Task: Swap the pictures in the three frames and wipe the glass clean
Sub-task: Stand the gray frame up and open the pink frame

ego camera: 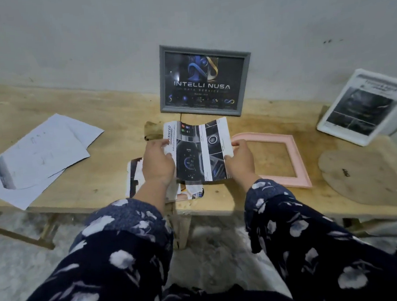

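Note:
Both hands hold a printed car-dashboard picture [198, 150] above the wooden table, its sheet sagging in the middle. My left hand [157, 162] pinches its left edge and my right hand [239, 158] pinches its right edge. Flat on the table just right of the picture lies an empty pink frame [296, 157]. A grey frame [204, 79] with a dark "INTELLI NUSA" picture leans on the wall behind. At the far right a white frame [363, 108] with a dark picture leans against the wall.
Loose white sheets [36, 157] lie on the table's left part. More printed pages [136, 176] sit under my left hand. A brown backing board [363, 176] lies at the right end. A brownish cloth [152, 130] peeks out behind the picture. The wooden table's [114, 175] front edge is near my forearms.

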{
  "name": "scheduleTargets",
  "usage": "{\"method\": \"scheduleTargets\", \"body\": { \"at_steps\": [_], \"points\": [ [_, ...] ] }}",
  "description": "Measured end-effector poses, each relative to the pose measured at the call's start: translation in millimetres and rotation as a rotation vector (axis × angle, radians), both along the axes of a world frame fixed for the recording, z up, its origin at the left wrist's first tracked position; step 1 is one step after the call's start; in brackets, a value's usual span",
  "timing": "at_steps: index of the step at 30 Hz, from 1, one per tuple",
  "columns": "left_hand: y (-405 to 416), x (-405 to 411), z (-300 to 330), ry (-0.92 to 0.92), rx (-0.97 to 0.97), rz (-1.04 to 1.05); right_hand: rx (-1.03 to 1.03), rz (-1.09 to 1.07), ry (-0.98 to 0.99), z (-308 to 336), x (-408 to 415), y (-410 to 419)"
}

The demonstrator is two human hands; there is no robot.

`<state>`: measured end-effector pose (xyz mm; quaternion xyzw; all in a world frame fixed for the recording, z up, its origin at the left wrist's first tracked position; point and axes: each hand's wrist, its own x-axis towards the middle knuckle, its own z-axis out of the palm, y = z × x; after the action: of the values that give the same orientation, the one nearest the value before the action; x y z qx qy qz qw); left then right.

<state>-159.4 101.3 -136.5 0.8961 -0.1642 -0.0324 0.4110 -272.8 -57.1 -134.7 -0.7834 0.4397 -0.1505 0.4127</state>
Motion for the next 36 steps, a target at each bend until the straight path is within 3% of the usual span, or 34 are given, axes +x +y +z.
{"method": "scheduleTargets", "body": {
  "at_steps": [6,11,15,19,23,30,36],
  "points": [
    [-66.0,-30.4,4.2,0.031,0.048,-0.192,-0.013,-0.166,0.004,-2.2,-53.9,-59.7],
    [-119.3,-70.6,-3.3,0.071,0.125,-0.301,-0.050,-0.173,0.053,-4.7,-98.6,-115.2],
    [-148.4,-88.6,-12.0,0.107,0.223,-0.298,-0.100,-0.094,0.188,-11.8,-118.2,-147.9],
    [-172.2,-101.8,-18.6,0.146,0.440,-0.266,-0.121,0.080,0.354,-26.8,-131.8,-170.3],
    [-182.8,-111.9,-31.3,0.185,0.557,-0.249,-0.294,0.263,0.473,-35.8,-140.4,-182.1],
    [-186.2,-122.6,-38.5,0.187,0.613,-0.242,-0.403,0.367,0.442,-39.1,-144.4,-188.9],
    [-193.8,-128.8,-36.1,0.124,0.608,-0.205,-0.279,0.283,0.378,-39.7,-147.6,-194.0]
  ]
}}
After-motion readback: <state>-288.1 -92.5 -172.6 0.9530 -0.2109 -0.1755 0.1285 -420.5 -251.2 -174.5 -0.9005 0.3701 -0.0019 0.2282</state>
